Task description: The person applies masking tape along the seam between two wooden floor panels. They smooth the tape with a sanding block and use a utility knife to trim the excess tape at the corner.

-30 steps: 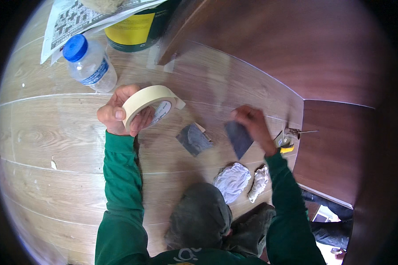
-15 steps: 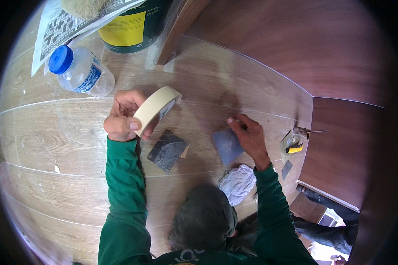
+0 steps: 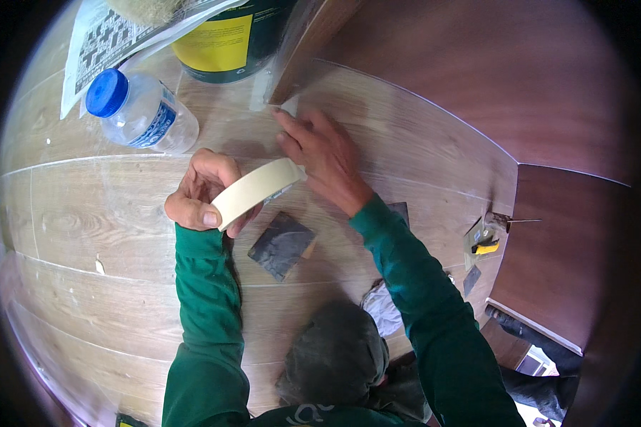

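Over the wood-grain floor [image 3: 121,220] before me, the left hand [image 3: 203,188] grips the near edge of a tape roll [image 3: 258,186]; the right hand [image 3: 324,153], half-open and seemingly empty, points toward the brown panel [image 3: 303,53]. A green bucket [image 3: 217,43], clear plastic bottle [image 3: 185,128] and dark, scuffed sheet [image 3: 283,245] surround them. The roll is smooth, cream, ring-shaped.

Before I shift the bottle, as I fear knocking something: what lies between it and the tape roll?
In the head view, the left hand, gripping the tape roll, comes between that roll and the bottle.
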Demonstrator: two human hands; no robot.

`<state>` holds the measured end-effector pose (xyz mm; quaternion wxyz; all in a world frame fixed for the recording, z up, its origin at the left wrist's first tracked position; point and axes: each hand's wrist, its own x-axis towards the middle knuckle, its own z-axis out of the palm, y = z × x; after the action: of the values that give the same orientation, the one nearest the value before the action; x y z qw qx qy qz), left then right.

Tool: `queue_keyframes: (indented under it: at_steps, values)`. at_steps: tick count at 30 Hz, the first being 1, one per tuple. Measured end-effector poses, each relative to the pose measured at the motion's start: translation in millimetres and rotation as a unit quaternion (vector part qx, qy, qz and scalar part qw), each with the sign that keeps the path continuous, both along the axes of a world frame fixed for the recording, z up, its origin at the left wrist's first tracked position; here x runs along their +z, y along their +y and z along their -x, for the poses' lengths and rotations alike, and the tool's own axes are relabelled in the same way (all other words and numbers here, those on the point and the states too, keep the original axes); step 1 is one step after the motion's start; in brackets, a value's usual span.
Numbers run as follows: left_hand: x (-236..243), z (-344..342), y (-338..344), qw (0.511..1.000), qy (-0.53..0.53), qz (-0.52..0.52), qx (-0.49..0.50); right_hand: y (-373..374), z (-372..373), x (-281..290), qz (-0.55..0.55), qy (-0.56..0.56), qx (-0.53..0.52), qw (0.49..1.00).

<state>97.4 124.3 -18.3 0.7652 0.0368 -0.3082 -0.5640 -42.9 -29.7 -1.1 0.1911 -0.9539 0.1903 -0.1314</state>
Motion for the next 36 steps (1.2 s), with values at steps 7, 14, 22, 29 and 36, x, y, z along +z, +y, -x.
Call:
queue_keyframes:
  at_steps: [7,14,22,29,36]
  values:
    - [6,2,3,0.999,-0.005,-0.043,0.017,8,-18,-2,0.055,0.046,-0.025,0.997]
    - [7,0,9,0.997,-0.011,-0.080,0.016,3,-9,-6,-0.025,-0.007,-0.073,0.997]
    - [11,1,2,0.996,-0.009,-0.077,0.048,-1,37,-27,-0.040,-0.139,-0.108,0.984]
    - [-9,0,-2,0.996,0.065,-0.048,-0.029,-5,30,-32,0.034,-0.132,-0.091,0.987]
    - [-10,10,-20,0.988,0.070,-0.071,-0.121,-7,29,-37,0.064,-0.127,-0.105,0.984]
